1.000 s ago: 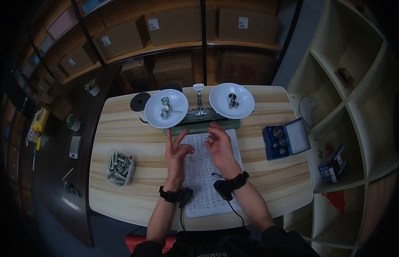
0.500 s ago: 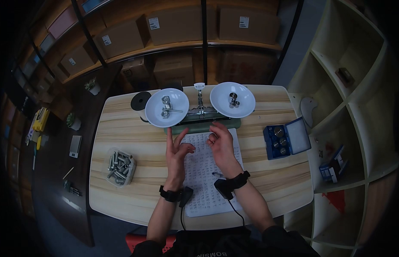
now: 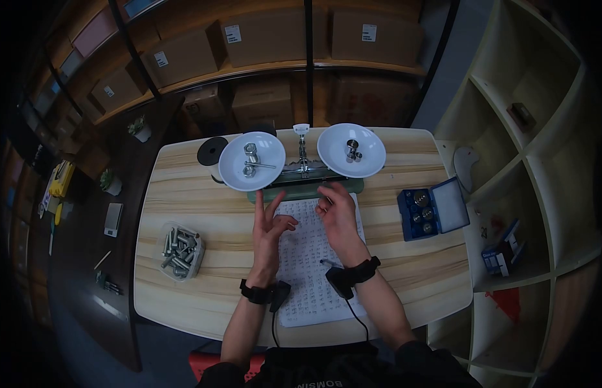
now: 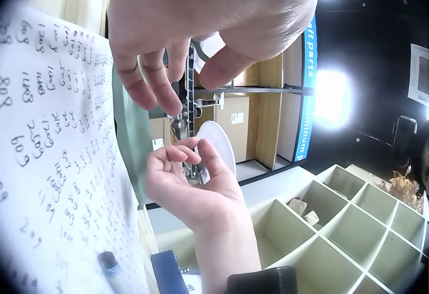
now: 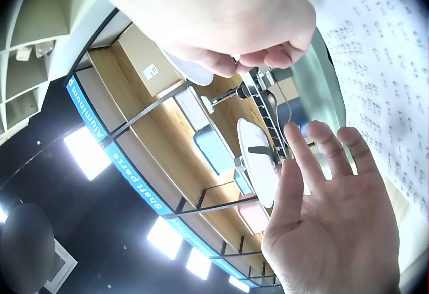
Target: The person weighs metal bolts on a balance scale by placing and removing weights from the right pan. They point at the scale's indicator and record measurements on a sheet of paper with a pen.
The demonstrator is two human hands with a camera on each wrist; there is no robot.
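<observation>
A balance with a green base [image 3: 305, 191] stands at the table's back. Its left pan [image 3: 233, 171] carries bolts and nuts, its right pan [image 3: 372, 145] several small metal weights. My left hand [image 3: 267, 242] hovers over the left edge of the written sheet [image 3: 307, 278], fingers spread and empty. Over the sheet's right side is my right hand [image 3: 342, 226], fingers loosely bent near the base's front, with nothing seen in them. In the left wrist view the right hand [image 4: 201, 200] is beside the beam; the right wrist view shows the left hand's [image 5: 335, 234] bare palm.
A clear tub of bolts [image 3: 199, 258] sits at the left, an open blue weight box [image 3: 408, 223] at the right. A black-topped spool [image 3: 212, 152] stands beside the left pan. A pen [image 3: 327, 262] lies on the sheet by the right wrist. Shelves stand behind and at right.
Both hands have shifted very slightly, staying in front of the balance with much the same finger pose. The pans' loads look the same; the head view has moved a little.
</observation>
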